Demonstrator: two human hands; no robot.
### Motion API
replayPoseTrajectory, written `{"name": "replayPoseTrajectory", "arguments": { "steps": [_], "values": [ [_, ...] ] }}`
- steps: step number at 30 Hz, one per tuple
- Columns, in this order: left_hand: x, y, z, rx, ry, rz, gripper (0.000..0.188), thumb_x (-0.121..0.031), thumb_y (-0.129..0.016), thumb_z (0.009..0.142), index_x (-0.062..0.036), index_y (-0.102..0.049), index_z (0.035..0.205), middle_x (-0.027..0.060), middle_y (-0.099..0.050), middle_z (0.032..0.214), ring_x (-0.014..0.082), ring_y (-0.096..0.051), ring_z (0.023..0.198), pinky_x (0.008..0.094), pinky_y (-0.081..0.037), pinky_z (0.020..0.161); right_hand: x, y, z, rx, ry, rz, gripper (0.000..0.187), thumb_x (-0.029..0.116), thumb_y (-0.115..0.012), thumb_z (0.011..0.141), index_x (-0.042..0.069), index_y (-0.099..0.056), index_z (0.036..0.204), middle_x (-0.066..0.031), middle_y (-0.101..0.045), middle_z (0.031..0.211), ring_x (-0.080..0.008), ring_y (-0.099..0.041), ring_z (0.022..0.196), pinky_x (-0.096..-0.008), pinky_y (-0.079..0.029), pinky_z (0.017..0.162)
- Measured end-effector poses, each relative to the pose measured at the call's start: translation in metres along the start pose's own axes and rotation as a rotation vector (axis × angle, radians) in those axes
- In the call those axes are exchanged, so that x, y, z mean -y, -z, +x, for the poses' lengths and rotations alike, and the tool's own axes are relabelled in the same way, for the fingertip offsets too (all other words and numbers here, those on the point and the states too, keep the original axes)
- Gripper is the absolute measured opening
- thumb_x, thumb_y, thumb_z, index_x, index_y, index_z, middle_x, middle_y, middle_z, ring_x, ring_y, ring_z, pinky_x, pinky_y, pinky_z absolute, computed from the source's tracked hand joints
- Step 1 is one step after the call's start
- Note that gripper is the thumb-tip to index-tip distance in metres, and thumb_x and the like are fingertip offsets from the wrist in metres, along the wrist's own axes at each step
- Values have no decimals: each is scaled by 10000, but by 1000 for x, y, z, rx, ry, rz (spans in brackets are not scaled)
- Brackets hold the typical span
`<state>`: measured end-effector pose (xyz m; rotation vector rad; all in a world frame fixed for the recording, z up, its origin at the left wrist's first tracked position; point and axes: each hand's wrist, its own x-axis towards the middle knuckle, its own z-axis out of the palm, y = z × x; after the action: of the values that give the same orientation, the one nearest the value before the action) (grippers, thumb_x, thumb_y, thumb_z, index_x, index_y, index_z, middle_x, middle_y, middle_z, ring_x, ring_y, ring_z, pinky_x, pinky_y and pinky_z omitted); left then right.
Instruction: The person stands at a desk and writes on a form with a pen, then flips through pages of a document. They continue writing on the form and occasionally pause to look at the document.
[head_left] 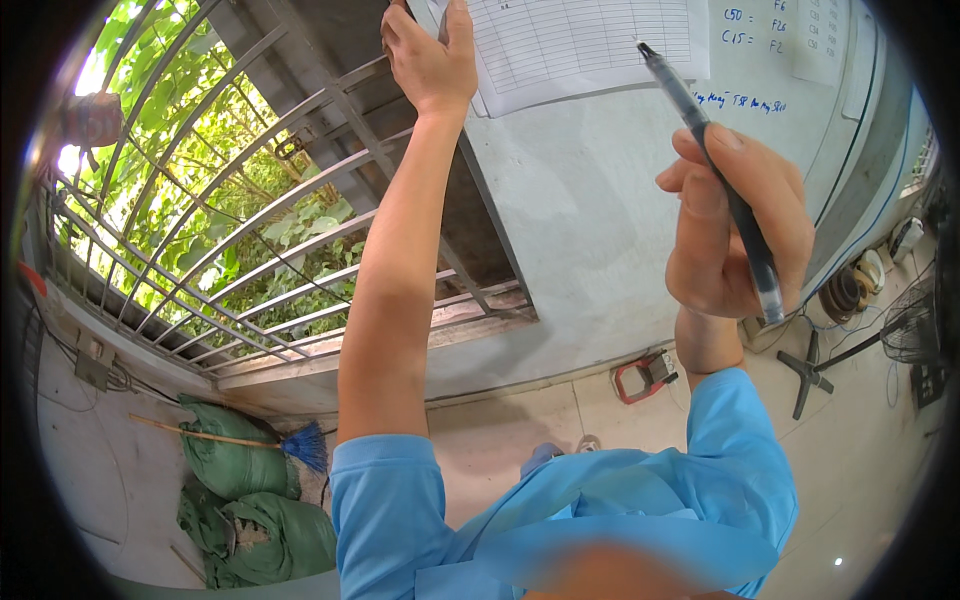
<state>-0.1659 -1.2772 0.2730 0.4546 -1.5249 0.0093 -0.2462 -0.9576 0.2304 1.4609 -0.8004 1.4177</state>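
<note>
Pen (722, 180) pinched in right hand (735, 230) should touch gently while left hand (430, 55), at 12 o'clock, presses paper sheet (580, 45) flat.

Matt paper sheet (580, 45) — glossy plastic pen (715, 170).

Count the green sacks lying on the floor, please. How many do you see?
2 clearly visible. One green sack lies under the broom near the window grille; the second sack lies just below it, toward the lower left edge. More may be hidden behind them.
</note>
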Motion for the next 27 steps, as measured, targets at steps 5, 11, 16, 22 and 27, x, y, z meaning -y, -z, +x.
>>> {"name": "replayPoseTrajectory", "arguments": {
  "steps": [5, 11, 16, 22, 27],
  "values": [
    [-1, 0, 1, -8, -13, 2, 753, -511, -675, 1008, 49, -457, 1460, 262, -579, 1414, 441, -569, 1309, 529, -445, 1113, 7, 15, -21, -40, -197, 167, 254, -53, -659, 974, 0, -725, 1214, -137, -771, 891, -198, -709, 655, -318, -586, 602],
    [0, 0, 1, -3, -2, -5, 756, -502, -669, 1011, 58, -450, 1468, 276, -573, 1417, 444, -570, 1306, 533, -441, 1113, 4, 16, -68, 45, -266, 301, 202, 5, -650, 977, -44, -759, 1140, -132, -766, 860, -198, -685, 645, -307, -529, 572],
    [-2, 0, 1, -11, 4, 4, 769, -496, -666, 1013, 77, -444, 1475, 285, -574, 1409, 452, -558, 1319, 536, -427, 1125, 21, 14, -79, -73, -352, 331, 215, 28, -649, 990, -41, -763, 1158, -149, -769, 879, -201, -663, 631, -321, -500, 551],
    [-11, 5, 0, 20, 47, -7, 761, -461, -645, 1038, 107, -426, 1495, 295, -559, 1436, 464, -526, 1350, 542, -403, 1150, 23, 48, -45, 8, -407, 546, 468, 423, -464, 1153, 36, -719, 1223, -185, -740, 897, -214, -624, 630, -349, -491, 547],
    [-16, 7, -1, 25, 15, -34, 766, -480, -627, 1045, 99, -410, 1496, 298, -533, 1412, 466, -536, 1311, 557, -445, 1084, 52, 72, -41, -138, -177, 468, 512, 537, -367, 1170, 133, -674, 1236, -151, -700, 833, -217, -594, 605, -358, -455, 544]
  ]
}}
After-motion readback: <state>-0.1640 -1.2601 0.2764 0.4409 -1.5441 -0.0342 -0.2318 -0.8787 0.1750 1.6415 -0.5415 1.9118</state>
